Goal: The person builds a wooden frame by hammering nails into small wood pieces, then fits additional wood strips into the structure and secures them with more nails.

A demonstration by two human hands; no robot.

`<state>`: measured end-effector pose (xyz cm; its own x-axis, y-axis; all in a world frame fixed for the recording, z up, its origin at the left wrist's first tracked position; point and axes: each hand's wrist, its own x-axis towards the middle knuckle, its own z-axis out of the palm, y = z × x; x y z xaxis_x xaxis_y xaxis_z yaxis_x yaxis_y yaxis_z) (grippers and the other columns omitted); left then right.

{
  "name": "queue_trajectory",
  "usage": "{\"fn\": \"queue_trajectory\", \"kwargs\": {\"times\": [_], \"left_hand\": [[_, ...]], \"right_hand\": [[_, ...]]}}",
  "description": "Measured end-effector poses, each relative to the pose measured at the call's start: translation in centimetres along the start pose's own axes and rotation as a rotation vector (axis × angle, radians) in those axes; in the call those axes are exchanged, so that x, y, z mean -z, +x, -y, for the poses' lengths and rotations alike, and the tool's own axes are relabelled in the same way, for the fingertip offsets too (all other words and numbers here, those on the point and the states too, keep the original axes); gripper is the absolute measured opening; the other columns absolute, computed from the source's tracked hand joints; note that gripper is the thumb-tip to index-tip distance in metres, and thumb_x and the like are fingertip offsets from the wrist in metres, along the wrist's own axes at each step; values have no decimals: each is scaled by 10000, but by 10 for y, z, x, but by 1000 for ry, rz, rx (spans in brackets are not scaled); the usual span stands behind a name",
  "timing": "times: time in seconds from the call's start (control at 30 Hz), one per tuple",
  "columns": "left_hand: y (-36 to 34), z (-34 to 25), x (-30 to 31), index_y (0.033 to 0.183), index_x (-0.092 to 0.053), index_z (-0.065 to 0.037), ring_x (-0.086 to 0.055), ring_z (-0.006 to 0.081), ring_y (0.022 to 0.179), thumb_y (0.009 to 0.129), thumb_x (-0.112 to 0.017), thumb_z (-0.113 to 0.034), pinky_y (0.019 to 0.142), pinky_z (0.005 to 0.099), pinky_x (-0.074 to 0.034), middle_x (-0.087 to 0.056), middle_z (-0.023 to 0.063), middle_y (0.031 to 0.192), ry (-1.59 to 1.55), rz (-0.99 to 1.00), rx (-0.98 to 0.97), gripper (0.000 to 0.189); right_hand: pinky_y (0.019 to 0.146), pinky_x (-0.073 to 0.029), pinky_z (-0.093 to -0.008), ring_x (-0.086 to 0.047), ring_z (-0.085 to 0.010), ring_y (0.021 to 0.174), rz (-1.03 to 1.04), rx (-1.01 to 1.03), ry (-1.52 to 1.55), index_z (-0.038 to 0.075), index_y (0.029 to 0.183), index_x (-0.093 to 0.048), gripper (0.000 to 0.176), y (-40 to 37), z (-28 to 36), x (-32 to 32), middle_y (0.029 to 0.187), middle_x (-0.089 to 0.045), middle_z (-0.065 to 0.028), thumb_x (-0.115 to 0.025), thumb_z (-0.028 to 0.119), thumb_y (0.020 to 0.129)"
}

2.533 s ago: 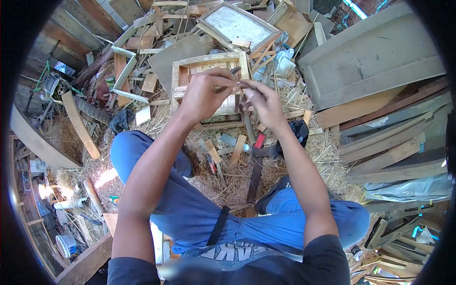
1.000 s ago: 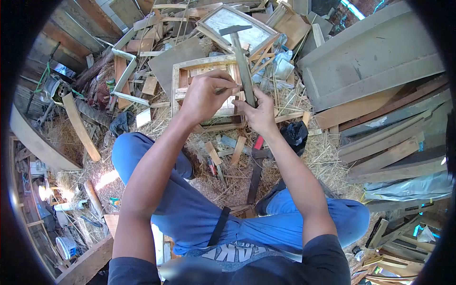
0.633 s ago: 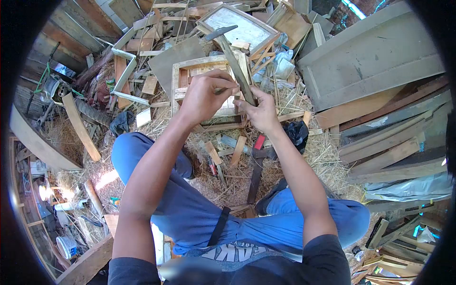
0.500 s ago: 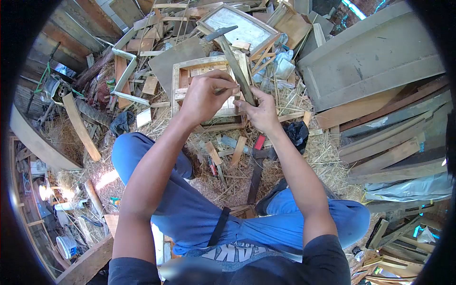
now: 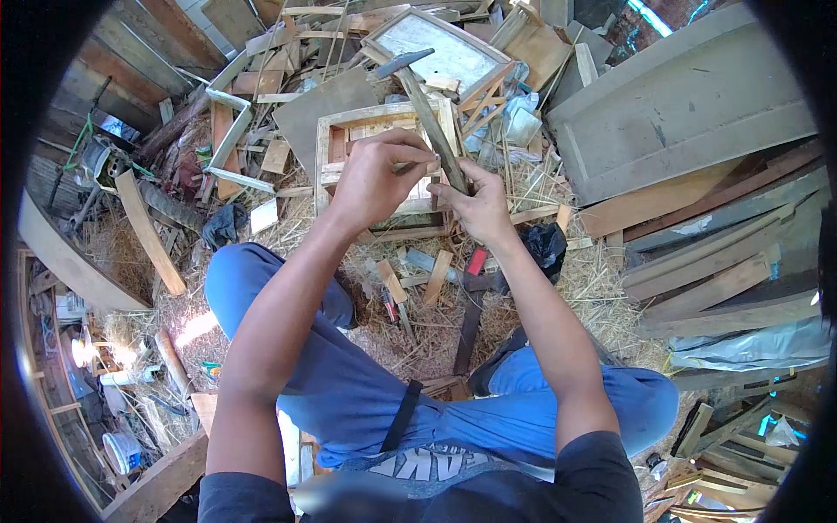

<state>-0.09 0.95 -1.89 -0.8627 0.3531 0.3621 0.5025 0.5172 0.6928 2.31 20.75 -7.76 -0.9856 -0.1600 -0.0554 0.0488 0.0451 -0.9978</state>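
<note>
My right hand (image 5: pixel 478 202) is closed round the lower end of a hammer (image 5: pixel 432 118). Its wooden handle slants up and to the left, ending in a narrow metal head. Beside the handle, my left hand (image 5: pixel 375 174) has its fingertips pinched together close to the wood. A small dark piece shows at those fingers, too little of it visible to name. Below and beyond both hands lies a wooden frame (image 5: pixel 325 144) with inner slats, partly hidden by the left hand and the hammer.
Straw and wood scraps cover the ground. Between my legs lie a dark metal tool with a red part (image 5: pixel 475 261) and small wood blocks (image 5: pixel 438 277). A large grey panel (image 5: pixel 680 105) and stacked boards (image 5: pixel 724 270) stand right. A white-faced framed board (image 5: pixel 436 44) lies at the back.
The hammer's head has tipped very slightly to the left. Both hands stay almost where they were, with the same grips.
</note>
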Motion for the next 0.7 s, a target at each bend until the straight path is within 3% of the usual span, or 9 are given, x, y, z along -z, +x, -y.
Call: {"fn": "queue_trajectory", "kwargs": {"times": [0.47, 0.7], "left_hand": [[0, 3, -2, 1023, -807, -23, -750, 258, 941, 875, -804, -84, 817, 370, -585, -766, 141, 1062, 18, -3, 3, 160], [0, -1, 0, 1015, -808, -23, -745, 257, 913, 877, -808, -95, 802, 364, -576, -765, 127, 1036, 14, 7, -8, 155]], "right_hand": [[592, -454, -229, -553, -31, 697, 1, 45, 58, 23, 1203, -731, 321, -2, 3, 0, 877, -642, 52, -820, 46, 896], [557, -401, -208, -489, -12, 620, -64, 101, 69, 14, 1209, -723, 282, 1, 10, 20, 825, -608, 70, -764, 162, 972]]}}
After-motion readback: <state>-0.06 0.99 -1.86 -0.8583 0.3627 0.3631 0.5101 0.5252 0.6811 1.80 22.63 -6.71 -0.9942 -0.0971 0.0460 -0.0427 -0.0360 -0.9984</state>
